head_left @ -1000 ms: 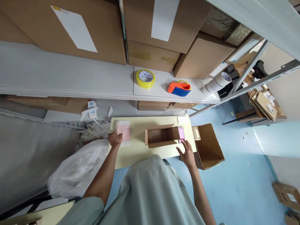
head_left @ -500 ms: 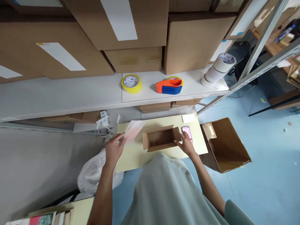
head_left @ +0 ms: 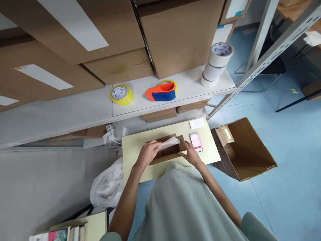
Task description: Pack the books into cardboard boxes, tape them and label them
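A small open cardboard box (head_left: pixel 160 161) rests on the pale yellow tabletop (head_left: pixel 132 170) in front of me. My left hand (head_left: pixel 147 155) is closed on a thin, flat white packet (head_left: pixel 168 143), tilted over the box's opening. Whether the packet is paper or plastic-wrapped I cannot tell. At the box's right end, my right hand (head_left: pixel 190 154) has its thumb and fingers around the edge. Just beyond that hand lies a phone (head_left: pixel 196 143) with a lit pinkish screen.
A white shelf (head_left: pixel 95 112) ahead holds a yellow tape roll (head_left: pixel 122 95), an orange-and-blue tape dispenser (head_left: pixel 162 92) and stacked white rolls (head_left: pixel 217 63). Large cartons (head_left: pixel 180 36) stand behind. A big open carton (head_left: pixel 250 150) is at right, a white plastic bag (head_left: pixel 107 184) at left.
My left hand has brought the packet rightward from beside the box to over its opening. My right hand now grips the box's end. The camera view has shifted.
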`<state>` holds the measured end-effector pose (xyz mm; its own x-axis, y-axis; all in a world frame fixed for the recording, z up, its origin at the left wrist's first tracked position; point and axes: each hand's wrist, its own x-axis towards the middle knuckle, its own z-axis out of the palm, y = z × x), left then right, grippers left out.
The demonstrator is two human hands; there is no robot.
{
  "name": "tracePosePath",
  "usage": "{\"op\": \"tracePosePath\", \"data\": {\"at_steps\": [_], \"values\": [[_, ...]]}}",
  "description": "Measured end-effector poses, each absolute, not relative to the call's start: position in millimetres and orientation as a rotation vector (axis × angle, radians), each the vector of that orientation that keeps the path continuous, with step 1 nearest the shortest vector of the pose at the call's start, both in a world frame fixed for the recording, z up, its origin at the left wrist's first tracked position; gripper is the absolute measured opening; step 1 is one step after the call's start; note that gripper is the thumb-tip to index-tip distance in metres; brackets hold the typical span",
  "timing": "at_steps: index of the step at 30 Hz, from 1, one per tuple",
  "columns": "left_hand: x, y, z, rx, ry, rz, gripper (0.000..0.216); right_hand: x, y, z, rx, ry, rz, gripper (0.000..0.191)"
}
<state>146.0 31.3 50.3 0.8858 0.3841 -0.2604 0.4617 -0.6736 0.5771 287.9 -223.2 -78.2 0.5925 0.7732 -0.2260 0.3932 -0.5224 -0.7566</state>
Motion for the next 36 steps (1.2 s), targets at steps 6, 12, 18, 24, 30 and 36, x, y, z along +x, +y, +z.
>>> {"op": "tracePosePath", "data": {"at_steps": [6,12,18,24,30,36], "values": [[153.8,22.5,20.1,2.418,0.586,-0.327,0.033,285.8,-223.4,-83.2,-2.136,-0.873,0.731,0.086],[154.3,20.1,-8.4,2.447,0.555,-0.43,0.036,284.1,-224.0,-86.4,-2.101,-0.899,0.68,0.088],[157.5,15.2,-39.0,2.429,0.558,-0.565,0.042,284.6,-224.7,-83.2,-2.096,-0.896,0.689,0.088],[155.5,7.1,-53.4,2.404,0.602,-0.505,0.05,283.2,-225.0,-75.4,-2.133,-0.893,0.676,0.085],[114.5,2.4,-37.1,2.371,0.672,-0.151,0.045,279.8,-229.6,-60.7,-2.154,-0.871,0.626,0.075],[52.3,-3.8,-24.4,2.264,1.129,0.437,0.075,274.2,-233.1,-40.2,-2.156,-0.84,0.559,0.071]]}}
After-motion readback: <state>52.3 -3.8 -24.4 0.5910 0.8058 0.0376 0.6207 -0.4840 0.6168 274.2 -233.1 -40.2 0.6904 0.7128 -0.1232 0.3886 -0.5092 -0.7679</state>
